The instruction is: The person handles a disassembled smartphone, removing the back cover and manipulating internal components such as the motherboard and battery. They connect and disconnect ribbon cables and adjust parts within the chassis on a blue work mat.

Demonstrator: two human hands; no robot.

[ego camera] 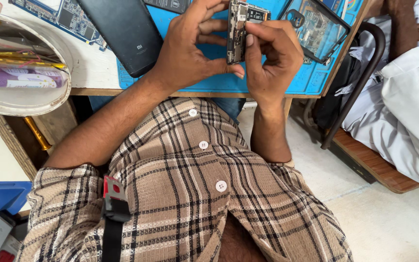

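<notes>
Both of my hands hold a narrow phone circuit board (236,31) upright over the blue work mat (219,82). My left hand (187,48) grips its left side, thumb under the lower end. My right hand (272,53) pinches the right side, forefinger laid across the board. A black phone back cover (122,31) lies face down just left of my left hand. An opened phone frame (316,26) with exposed parts rests on the mat to the right.
A round tray (25,97) with tubes and a gold item sits at the left table edge. A blue circuit board (69,17) lies at the back left. Another person in pale clothes (408,106) sits on a chair at right.
</notes>
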